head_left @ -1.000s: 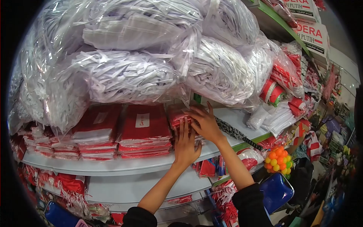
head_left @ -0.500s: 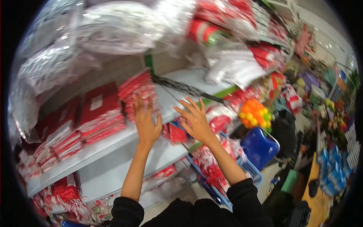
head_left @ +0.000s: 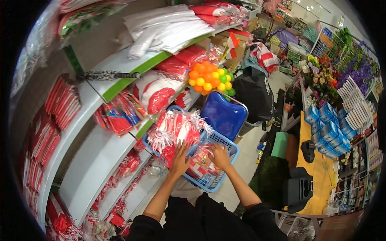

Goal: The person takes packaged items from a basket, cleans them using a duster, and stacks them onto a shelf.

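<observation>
My left hand lies with its fingers spread at the edge of a blue basket, by red and white fringed goods. Over a second blue basket is my right hand, its fingers curled down at plastic-wrapped red and white packets. Whether those fingers grip a packet is hidden. A blue stool stands just behind the baskets.
Curved shelves on the left bear stacks of red packets. Orange, yellow and green balls hang near a black bag. A wooden table stands at the right.
The view has swung right, away from the stacked red packets. Both hands have left the shelf stack and moved to the blue baskets.
</observation>
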Demonstrator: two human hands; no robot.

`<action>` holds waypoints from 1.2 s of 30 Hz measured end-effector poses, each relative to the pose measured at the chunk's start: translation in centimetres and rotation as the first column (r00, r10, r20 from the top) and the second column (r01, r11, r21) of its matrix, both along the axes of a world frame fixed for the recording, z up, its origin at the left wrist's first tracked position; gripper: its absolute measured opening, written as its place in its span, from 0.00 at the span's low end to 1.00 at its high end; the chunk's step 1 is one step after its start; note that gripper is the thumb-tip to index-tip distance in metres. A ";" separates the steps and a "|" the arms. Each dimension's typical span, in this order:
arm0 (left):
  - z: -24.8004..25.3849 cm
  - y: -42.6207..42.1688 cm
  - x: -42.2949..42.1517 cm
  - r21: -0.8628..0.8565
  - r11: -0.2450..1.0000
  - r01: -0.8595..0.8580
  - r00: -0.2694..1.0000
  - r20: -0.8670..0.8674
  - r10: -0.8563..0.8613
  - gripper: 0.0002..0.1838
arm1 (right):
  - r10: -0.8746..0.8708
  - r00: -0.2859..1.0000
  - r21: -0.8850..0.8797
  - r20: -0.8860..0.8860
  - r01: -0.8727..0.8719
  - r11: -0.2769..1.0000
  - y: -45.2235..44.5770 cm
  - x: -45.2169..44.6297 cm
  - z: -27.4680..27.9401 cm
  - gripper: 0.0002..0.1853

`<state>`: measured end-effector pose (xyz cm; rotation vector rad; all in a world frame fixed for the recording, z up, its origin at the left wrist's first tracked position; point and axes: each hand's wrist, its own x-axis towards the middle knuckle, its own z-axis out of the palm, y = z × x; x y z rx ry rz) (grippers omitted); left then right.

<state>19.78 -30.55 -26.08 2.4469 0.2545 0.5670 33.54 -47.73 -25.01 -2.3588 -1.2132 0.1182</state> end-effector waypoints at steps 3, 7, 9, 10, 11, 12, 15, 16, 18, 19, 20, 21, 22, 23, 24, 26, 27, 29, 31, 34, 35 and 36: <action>-7.0 -2.5 0.1 -0.266 0.964 0.024 0.979 -0.190 -0.077 0.34 | -0.038 0.990 -0.200 -0.132 0.011 0.980 -3.2 -2.1 -6.7 0.16; -15.3 -3.6 -1.2 -0.138 0.985 0.104 0.862 -0.481 -0.158 0.33 | -0.005 0.956 -0.266 -0.293 -0.076 0.961 -5.0 -5.4 -12.7 0.17; -16.0 -3.9 -2.1 -0.139 0.982 0.125 0.745 -0.641 -0.186 0.34 | -0.001 0.954 -0.258 -0.299 -0.080 0.963 -5.4 -6.7 -15.2 0.17; -16.4 -3.9 -2.2 -0.112 0.985 0.133 0.704 -0.689 -0.173 0.34 | 0.000 0.954 -0.255 -0.301 -0.081 0.963 -5.3 -6.9 -16.2 0.17; -16.9 -3.8 -2.4 -0.087 0.986 0.142 0.662 -0.732 -0.160 0.35 | -0.045 0.914 -0.304 -0.402 -0.088 0.949 -5.3 -7.1 -17.3 0.18; -17.5 -3.9 -2.6 -0.064 0.987 0.150 0.619 -0.772 -0.144 0.36 | -0.035 0.913 -0.292 -0.408 -0.094 0.952 -5.2 -7.4 -18.4 0.18; -19.0 -4.0 -3.3 -0.001 0.987 0.161 0.437 -0.897 -0.073 0.40 | 0.013 0.916 -0.284 -0.402 -0.138 0.949 -4.8 -8.0 -21.5 0.19; -19.3 -4.1 -3.6 0.019 0.986 0.163 0.464 -0.884 -0.059 0.41 | 0.035 0.922 -0.299 -0.386 -0.161 0.940 -4.5 -8.0 -22.0 0.19; -20.0 -4.5 -4.3 0.059 0.984 0.165 0.518 -0.854 -0.035 0.42 | 0.078 0.935 -0.336 -0.346 -0.201 0.920 -3.9 -8.0 -22.6 0.22; -20.6 -4.5 -4.4 0.041 0.990 0.136 0.538 -0.842 -0.039 0.43 | 0.099 0.942 -0.358 -0.322 -0.217 0.908 -3.5 -7.9 -22.3 0.23; -21.1 -4.5 -4.5 0.022 0.994 0.106 0.556 -0.830 -0.041 0.43 | 0.120 0.947 -0.379 -0.298 -0.233 0.896 -3.0 -7.7 -22.0 0.25; -21.1 -4.5 -4.4 0.004 0.997 0.077 0.575 -0.817 -0.041 0.43 | 0.122 0.944 -0.398 -0.307 -0.244 0.884 -2.5 -7.6 -22.0 0.26; -21.0 -4.5 -4.4 0.009 0.996 0.091 0.565 -0.824 -0.044 0.43 | 0.126 0.941 -0.417 -0.313 -0.255 0.872 -2.0 -7.4 -22.0 0.28; -20.8 -4.4 -4.4 0.015 0.994 0.104 0.555 -0.830 -0.046 0.43 | 0.130 0.939 -0.436 -0.319 -0.267 0.860 -1.7 -7.4 -21.8 0.29; -20.8 -4.4 -4.4 0.020 0.993 0.117 0.548 -0.835 -0.048 0.43 | 0.120 0.932 -0.403 -0.341 -0.260 0.877 -1.6 -7.5 -22.2 0.30; -20.6 -4.3 -4.3 0.014 0.993 0.114 0.538 -0.841 -0.050 0.43 | 0.099 0.920 -0.336 -0.379 -0.237 0.912 -1.5 -7.2 -22.8 0.31; -20.6 -4.3 -4.3 0.014 0.993 0.119 0.527 -0.848 -0.052 0.43 | 0.085 0.927 -0.262 -0.364 -0.189 0.946 -1.6 -7.2 -22.9 0.29; -20.5 -4.4 -4.0 -0.005 0.995 0.103 0.510 -0.858 -0.057 0.42 | 0.052 0.942 -0.105 -0.333 -0.092 0.990 -1.9 -6.9 -22.8 0.26; -21.5 -4.2 -3.6 -0.042 0.997 0.062 0.496 -0.866 -0.067 0.41 | 0.006 0.929 -0.034 -0.369 -0.021 0.999 -2.3 -5.8 -21.1 0.23; -22.4 -3.0 -1.6 -0.427 0.899 -0.093 0.577 -0.759 -0.301 0.41 | -0.029 0.939 0.106 -0.342 0.069 0.992 -2.3 -3.6 -18.1 0.18; -22.4 -2.6 -1.1 -0.654 0.746 -0.126 0.727 -0.573 -0.380 0.42 | -0.043 0.927 0.107 -0.374 0.089 0.990 -2.6 -3.0 -16.9 0.18; -20.2 -2.8 -0.1 -0.736 0.625 -0.262 0.736 -0.571 -0.363 0.43 | -0.056 0.913 0.110 -0.405 0.109 0.988 -2.8 -2.4 -15.8 0.19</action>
